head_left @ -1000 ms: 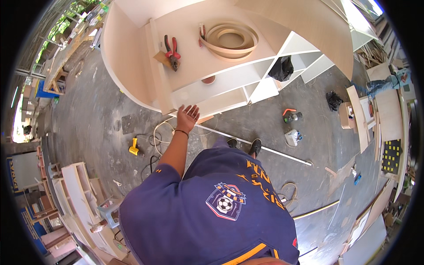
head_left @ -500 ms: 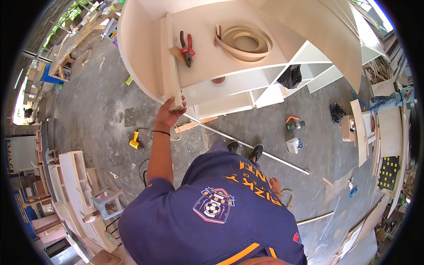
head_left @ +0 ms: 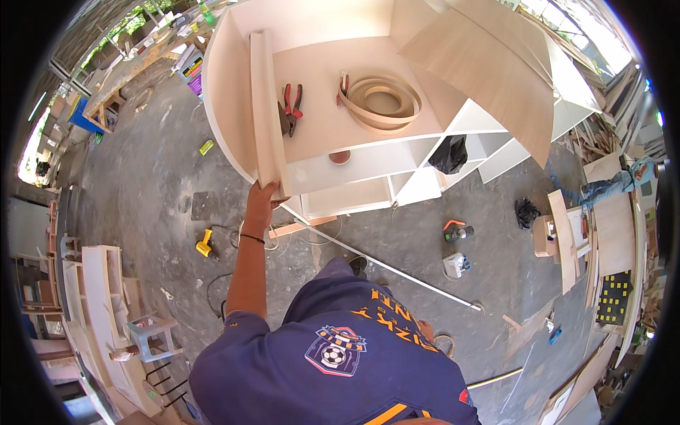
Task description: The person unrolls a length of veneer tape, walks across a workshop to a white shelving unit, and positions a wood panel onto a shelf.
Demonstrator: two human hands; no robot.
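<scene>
My left hand point(head_left: 262, 202) reaches forward and is closed around the near end of a long, narrow wooden board point(head_left: 263, 120). That board runs along the left inner side of a large curved cabinet point(head_left: 322, 166). Right of the board, red-handled pliers point(head_left: 292, 112) lie on the cabinet's surface. Farther right rests a coil of wood-coloured edge strip point(head_left: 407, 117), with a second red-handled tool point(head_left: 343, 88) at its left side. Of my right hand point(head_left: 426, 330) only a small part shows beside my shirt, low on my right; its fingers are hidden.
A yellow power drill point(head_left: 205, 244) lies on the floor to the left. A long white strip point(head_left: 397, 270) crosses the floor ahead of my feet. Thin wooden sheets point(head_left: 489, 71) lean over the cabinet's right side. A grey stool point(head_left: 152, 336) stands at the left.
The whole view has shifted, and the cabinet sits lower in the picture. My left fingers now wrap more closely around the board's end. Less of my right hand shows.
</scene>
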